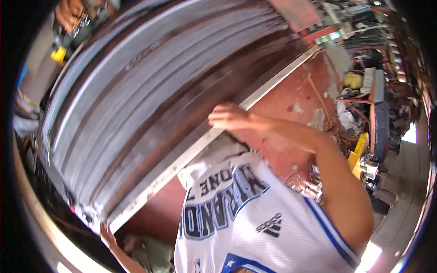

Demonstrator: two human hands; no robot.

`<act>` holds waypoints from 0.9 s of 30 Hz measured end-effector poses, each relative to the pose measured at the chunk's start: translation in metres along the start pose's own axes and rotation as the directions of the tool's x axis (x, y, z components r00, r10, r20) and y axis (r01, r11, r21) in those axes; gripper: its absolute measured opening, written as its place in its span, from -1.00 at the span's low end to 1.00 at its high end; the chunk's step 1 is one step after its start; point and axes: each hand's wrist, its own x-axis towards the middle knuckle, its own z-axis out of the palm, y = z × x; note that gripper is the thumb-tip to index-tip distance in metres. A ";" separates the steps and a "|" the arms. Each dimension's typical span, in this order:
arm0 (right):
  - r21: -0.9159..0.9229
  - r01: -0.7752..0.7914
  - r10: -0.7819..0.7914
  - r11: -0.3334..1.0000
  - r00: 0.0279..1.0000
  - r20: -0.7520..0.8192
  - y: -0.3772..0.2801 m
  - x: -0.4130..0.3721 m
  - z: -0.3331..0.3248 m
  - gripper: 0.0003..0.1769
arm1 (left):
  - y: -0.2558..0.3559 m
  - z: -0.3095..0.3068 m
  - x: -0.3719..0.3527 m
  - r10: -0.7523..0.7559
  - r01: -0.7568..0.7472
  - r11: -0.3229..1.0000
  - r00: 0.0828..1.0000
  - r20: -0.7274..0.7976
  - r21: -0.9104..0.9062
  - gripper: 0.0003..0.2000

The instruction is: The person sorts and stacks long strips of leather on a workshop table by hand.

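A large ribbed panel (150, 77), streaked grey and dark brown, fills the upper left of the head view. Along its near edge runs a long, narrow whitish strip (170, 170). My right hand (230, 117) rests at the middle of this strip with its fingers bent over the edge; whether they grip it is hard to see. Down at the strip's lower left end, my left hand (107, 236) has its fingers at the corner, small and partly blurred. A white jersey (255, 200) with dark lettering covers my torso and comes close to the strip.
Beneath the strip is a worn red surface (277, 118) with pale patches. Cluttered shelving (364, 86) and yellow items (359, 150) stand to the right. Orange coiled material (72, 16) and a yellow object (58, 54) are at upper left.
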 end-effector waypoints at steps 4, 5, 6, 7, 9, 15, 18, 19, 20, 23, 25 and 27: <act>-0.007 -0.020 0.020 1.000 1.000 0.001 -0.001 0.001 0.001 -0.83 | 0.011 -0.004 -0.001 0.141 -0.131 0.962 0.990 -0.023 0.240 -0.62; 0.002 -0.029 0.029 1.000 1.000 -0.003 -0.003 0.001 0.002 -0.82 | 0.008 0.001 -0.001 0.153 -0.137 0.953 0.987 -0.041 0.270 -0.63; 0.004 -0.053 0.052 0.999 0.999 0.003 -0.006 0.003 0.000 -0.81 | 0.005 0.001 -0.002 0.180 -0.158 0.938 0.983 -0.045 0.310 -0.62; 0.026 -0.071 0.071 0.997 0.997 0.015 -0.005 0.004 0.002 -0.83 | 0.011 0.000 -0.002 0.210 -0.180 0.921 0.976 -0.052 0.345 -0.61; 0.029 -0.069 0.067 0.997 0.997 0.049 -0.006 0.005 -0.001 -0.83 | 0.047 -0.017 -0.003 0.041 -0.046 0.951 0.999 0.023 0.306 -0.69; 0.015 -0.062 0.062 0.998 0.998 0.021 -0.005 0.005 0.003 -0.81 | 0.134 -0.049 -0.003 -0.127 0.156 0.933 0.986 -0.109 0.323 -0.82; 0.010 -0.061 0.061 0.998 0.996 0.058 -0.003 0.002 0.006 -0.83 | 0.300 -0.032 -0.027 0.091 -0.191 0.948 0.929 -0.358 -0.254 -0.71; 0.013 -0.052 0.052 0.999 0.997 0.052 -0.004 0.002 0.008 -0.83 | 0.368 -0.023 -0.044 0.102 -0.265 0.670 0.958 -0.268 -0.694 -0.65; 0.021 -0.055 0.054 0.998 0.998 0.035 -0.003 0.003 0.008 -0.83 | 0.431 -0.032 -0.055 0.268 -0.298 0.735 0.953 -0.143 -0.609 -0.58; 0.025 -0.085 0.085 0.996 0.996 0.024 0.000 0.002 0.006 -0.85 | 0.545 0.028 -0.048 0.654 -0.767 0.621 0.620 -0.434 -0.161 -0.71; 0.014 -0.065 0.064 0.998 0.997 0.037 -0.002 0.001 0.006 -0.86 | 0.601 0.023 -0.054 0.722 -0.828 0.525 0.555 -0.413 -0.197 -0.73; 0.007 -0.077 0.077 0.997 0.997 0.004 -0.001 0.003 0.013 -0.88 | 0.619 0.035 -0.050 0.727 -0.849 0.492 0.524 -0.445 -0.195 -0.74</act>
